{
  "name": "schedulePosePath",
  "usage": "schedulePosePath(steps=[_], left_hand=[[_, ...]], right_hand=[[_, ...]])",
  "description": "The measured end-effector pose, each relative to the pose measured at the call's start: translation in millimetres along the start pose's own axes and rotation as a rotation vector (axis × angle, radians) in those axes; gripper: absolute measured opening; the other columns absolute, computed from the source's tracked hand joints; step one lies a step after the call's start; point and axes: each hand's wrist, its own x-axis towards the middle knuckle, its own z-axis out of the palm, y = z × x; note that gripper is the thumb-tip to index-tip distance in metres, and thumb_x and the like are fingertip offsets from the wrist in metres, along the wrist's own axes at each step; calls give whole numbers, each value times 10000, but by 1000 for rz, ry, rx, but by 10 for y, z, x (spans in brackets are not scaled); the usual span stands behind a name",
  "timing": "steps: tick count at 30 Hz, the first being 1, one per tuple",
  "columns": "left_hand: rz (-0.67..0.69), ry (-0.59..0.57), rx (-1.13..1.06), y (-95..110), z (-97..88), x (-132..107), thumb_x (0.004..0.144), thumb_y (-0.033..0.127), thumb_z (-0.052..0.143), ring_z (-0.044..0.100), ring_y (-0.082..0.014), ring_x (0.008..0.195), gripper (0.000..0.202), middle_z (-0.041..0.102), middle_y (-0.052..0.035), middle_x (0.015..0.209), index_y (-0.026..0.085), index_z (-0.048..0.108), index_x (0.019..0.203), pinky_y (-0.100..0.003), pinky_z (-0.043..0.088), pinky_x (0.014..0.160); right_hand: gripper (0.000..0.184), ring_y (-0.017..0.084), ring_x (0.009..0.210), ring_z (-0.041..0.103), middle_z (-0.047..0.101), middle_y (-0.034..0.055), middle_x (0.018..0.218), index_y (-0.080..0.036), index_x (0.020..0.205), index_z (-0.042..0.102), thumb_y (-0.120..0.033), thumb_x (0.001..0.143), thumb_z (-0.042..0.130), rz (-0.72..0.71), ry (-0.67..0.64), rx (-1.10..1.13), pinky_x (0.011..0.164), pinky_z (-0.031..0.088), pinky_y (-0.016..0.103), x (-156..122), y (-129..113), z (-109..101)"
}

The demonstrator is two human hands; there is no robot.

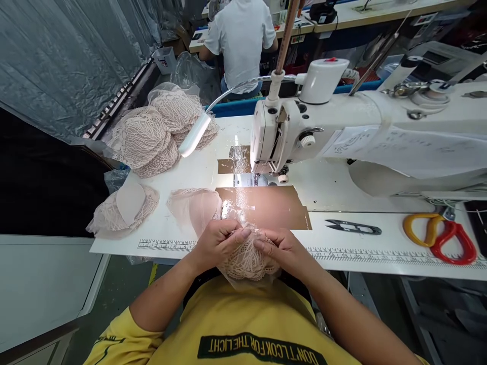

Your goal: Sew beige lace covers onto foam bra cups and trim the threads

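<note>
Head view: the left hand and the right hand both pinch the lace piece, holding it at the near edge of the desk, in front of the sewing machine. A sheer cup lies just beyond the left hand, and 1 lace pile sits farther off; the snips and scissors lie to the right.

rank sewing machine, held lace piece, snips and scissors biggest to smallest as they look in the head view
Sewing machine
Lace piece and scissors: too alike to rank
Snips
</note>
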Motion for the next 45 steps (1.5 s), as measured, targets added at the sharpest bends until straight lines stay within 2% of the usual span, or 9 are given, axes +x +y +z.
schedulePosePath(steps=[6, 10, 15, 19, 23, 26, 36, 41, 45], left_hand=[[-177, 166, -137, -11, -171, -41, 937, 469, 393, 451, -92, 562, 376, 482, 17, 646, 167, 505, 743, -211, 406, 544], [-20, 285, 543, -140, -454, -145, 866, 410, 544, 519, -258, 1110, 301, 575, -103, 1172, 200, 575, 1080, -433, 432, 956], [44, 145, 938, -300, -720, -31, 894, 240, 465, 417, -297, 1270, 288, 505, -126, 1322, 191, 576, 1155, -508, 353, 1053], [-56, 262, 556, -174, -610, 28, 857, 318, 565, 335, -333, 1347, 516, 381, -145, 1449, 192, 456, 1345, -522, 331, 1078], [-232, -105, -391, -16, -230, -4, 784, 364, 677, 522, -315, 1201, 799, 481, -178, 1371, 182, 286, 1456, -444, 446, 979], [-270, -133, -780, 12, 12, 24, 747, 302, 706, 596, -288, 1088, 653, 619, -151, 1198, 142, 473, 1336, -389, 479, 911], [-461, 99, -1049, -165, -20, -7, 666, 98, 673, 657, -169, 769, 403, 708, -72, 860, 118, 659, 1068, -253, 510, 703], [-424, -71, -1295, -107, 146, -52, 760, 378, 640, 631, -246, 981, 506, 671, -116, 1070, 134, 585, 1200, -360, 501, 860], [-460, 0, -1262, -37, 344, -28, 691, 136, 698, 646, -208, 908, 442, 695, -85, 975, 131, 623, 1126, -324, 497, 846]], right_hand=[[301, 124, 558, 532, 596, -3, 618, -166, 680, 650, -453, 699, 740, 118, 165, 456, 560, 433, 252, 14, 70, -78], [279, 181, 611, 613, 680, 33, 667, -190, 744, 720, -433, 627, 791, 130, 381, 523, 618, 500, 309, -29, 101, -221], [270, 214, 675, 647, 714, 54, 711, -197, 792, 759, -420, 641, 783, 129, 474, 432, 666, 521, 335, 39, 90, -251], [214, 222, 714, 643, 716, 54, 772, -219, 746, 761, -425, 696, 740, 3, 436, 315, 673, 524, 344, 113, 47, -150], [226, 241, 773, 637, 701, 63, 793, -223, 708, 752, -432, 758, 682, -163, 398, 224, 729, 520, 377, 160, 18, -38], [197, 232, 811, 633, 698, 56, 836, -226, 737, 749, -406, 772, 678, -197, 394, 243, 770, 510, 371, 204, 24, 29], [202, 192, 608, 638, 711, 10, 666, -240, 688, 751, -357, 553, 845, -75, 691, 668, 631, 543, 348, 176, -61, -58], [206, 197, 641, 650, 728, 17, 709, -240, 757, 770, -361, 598, 822, -107, 635, 634, 633, 541, 343, 208, 4, 45], [122, 194, 765, 647, 733, 31, 847, -215, 776, 772, -284, 676, 780, -146, 521, 413, 694, 526, 308, 258, 80, 161]])
